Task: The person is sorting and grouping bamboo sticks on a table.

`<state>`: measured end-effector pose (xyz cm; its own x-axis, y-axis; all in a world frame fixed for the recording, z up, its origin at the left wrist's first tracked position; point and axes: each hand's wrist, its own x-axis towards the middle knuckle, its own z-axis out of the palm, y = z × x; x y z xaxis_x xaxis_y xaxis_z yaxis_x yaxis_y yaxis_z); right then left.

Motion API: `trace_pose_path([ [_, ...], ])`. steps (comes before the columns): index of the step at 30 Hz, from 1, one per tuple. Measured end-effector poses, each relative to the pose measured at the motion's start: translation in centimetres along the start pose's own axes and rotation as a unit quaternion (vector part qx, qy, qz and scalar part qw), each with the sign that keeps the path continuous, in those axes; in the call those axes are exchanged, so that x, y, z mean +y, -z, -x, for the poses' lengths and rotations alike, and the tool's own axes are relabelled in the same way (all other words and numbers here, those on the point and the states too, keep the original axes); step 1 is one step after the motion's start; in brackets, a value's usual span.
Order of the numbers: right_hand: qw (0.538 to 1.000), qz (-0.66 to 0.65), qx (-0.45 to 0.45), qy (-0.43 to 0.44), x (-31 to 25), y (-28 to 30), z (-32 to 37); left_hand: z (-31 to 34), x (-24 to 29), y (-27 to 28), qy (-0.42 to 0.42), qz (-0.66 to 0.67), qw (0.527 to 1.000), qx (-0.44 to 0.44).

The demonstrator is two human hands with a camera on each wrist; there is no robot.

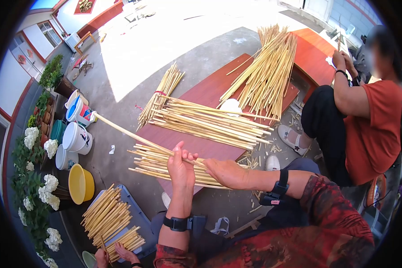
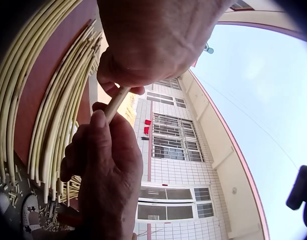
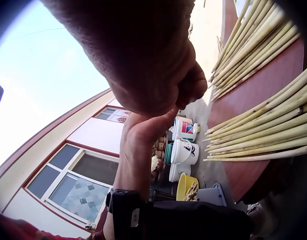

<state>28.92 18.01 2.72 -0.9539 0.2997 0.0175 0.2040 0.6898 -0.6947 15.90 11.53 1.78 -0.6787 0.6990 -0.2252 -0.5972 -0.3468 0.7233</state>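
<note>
A long pale stick (image 1: 129,133) slants from the upper left down to both hands. My left hand (image 1: 182,169), palm up, holds it with thumb and partly curled fingers. Close beside it, my right hand (image 1: 228,173) grips the stick's near end. In the left wrist view, the right hand (image 2: 108,170) pinches the stick (image 2: 116,103) between thumb and fingers, just below the left hand (image 2: 148,45). The right wrist view shows the right hand (image 3: 148,75) above the left hand (image 3: 143,134), its fingers mostly hidden. Loose sticks (image 1: 152,161) lie beneath the hands.
More sticks (image 1: 214,123) and a tied bundle (image 1: 165,89) lie on the red-brown board (image 1: 196,147), a large pile behind. A seated person (image 1: 373,129) is at right. Buckets (image 1: 77,137), a yellow basin (image 1: 81,184) and a blue tray of sticks (image 1: 138,214) stand left.
</note>
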Motion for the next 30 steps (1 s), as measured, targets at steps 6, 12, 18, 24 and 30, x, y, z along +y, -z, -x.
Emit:
trace_pose_path([
  [6,0.999,-0.009,-0.046,-0.026,0.2,0.0,0.4,0.1,1.0,0.3,0.026,0.094,0.995,0.015],
  [12,0.993,-0.098,-0.016,-0.061,0.6,-0.4,-1.2,1.5,-1.7,-1.9,-0.023,0.047,0.999,-0.006],
  [18,0.998,-0.054,-0.002,-0.021,1.0,-1.5,-2.6,0.5,1.8,-0.6,-0.059,0.103,0.992,-0.035],
  [24,0.993,0.103,-0.038,0.032,1.7,1.7,-2.0,-1.1,7.9,3.7,-0.148,0.160,0.976,0.031],
  [30,0.985,0.160,0.010,0.058,6.7,6.0,1.1,-2.0,11.1,7.4,-0.183,0.202,0.957,0.097],
])
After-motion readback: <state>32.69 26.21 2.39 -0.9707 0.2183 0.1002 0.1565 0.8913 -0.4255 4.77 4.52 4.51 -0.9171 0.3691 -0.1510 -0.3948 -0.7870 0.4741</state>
